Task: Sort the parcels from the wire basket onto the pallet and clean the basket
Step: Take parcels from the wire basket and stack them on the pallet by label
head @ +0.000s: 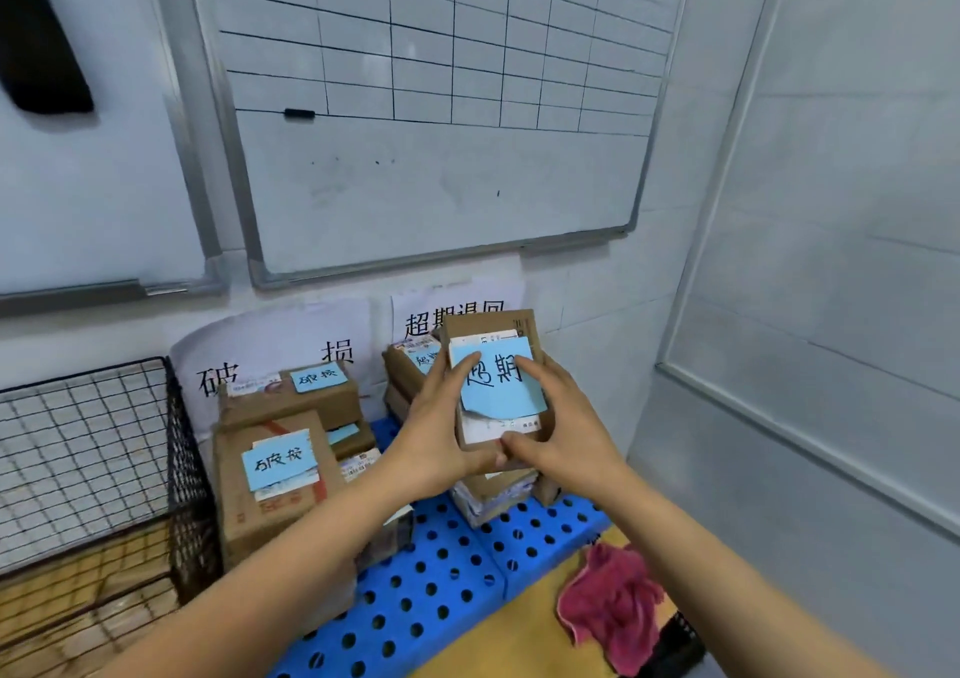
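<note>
In the head view, the black wire basket [104, 469] stood at the left, just beside the blue perforated pallet [441, 573]. Through its mesh we saw only wood-toned floor. The pallet carried two groups of cardboard parcels against the wall. The left group [270, 495] was stacked below a paper sign [280, 350], and its upper boxes bore blue handwritten notes. The right group [410, 376] stood below a second sign [457, 308].

We held one brown parcel [488, 321] in both hands over the right group. We could not tell whether it rested on the boxes beneath it. Its long axis ran away from us toward the wall. Its labelled face was tilted up toward us, and its far end stood higher than its near end. A blue note [506, 391] covered most of that face, with its writing upright to us.

Our left hand [441, 428] gripped the parcel's left edge, with the thumb curled at the near corner. Our right hand [561, 417] gripped the right side, with a finger across the note and the thumb at the near edge.

A pink cloth [613, 604] lay crumpled on the floor beside the pallet's right corner. A gridded whiteboard [441, 183] hung above.
</note>
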